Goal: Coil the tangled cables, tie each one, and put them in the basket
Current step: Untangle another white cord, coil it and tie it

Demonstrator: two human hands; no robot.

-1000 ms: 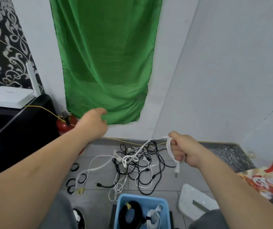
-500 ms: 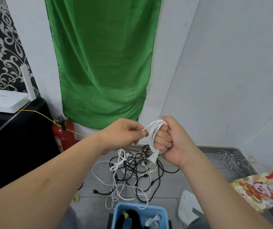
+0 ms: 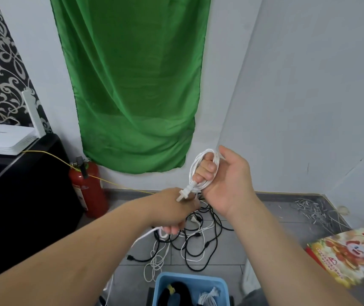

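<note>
Grey tile floor (image 3: pixel 231 246), tangled blk/wht cables (image 3: pixel 190 241), blue basket (image 3: pixel 190 283), red extinguisher (image 3: pixel 88 186)

There is one blue basket (image 3: pixel 190 281), and inside it lie two coiled cables: one black coil (image 3: pixel 172 294) and one white coil (image 3: pixel 207 300). Beyond the basket is one tangled pile (image 3: pixel 198 235) of black and white cables, too mixed to count, and above the pile two hands, the left hand (image 3: pixel 167 210) and the right hand (image 3: pixel 227 182), hold one white cable (image 3: pixel 192 171). To the far left of the basket are one red fire extinguisher (image 3: pixel 88 186) and one white router (image 3: pixel 2 138), and on the wall behind the basket hangs one green cloth (image 3: pixel 132 85).
</note>
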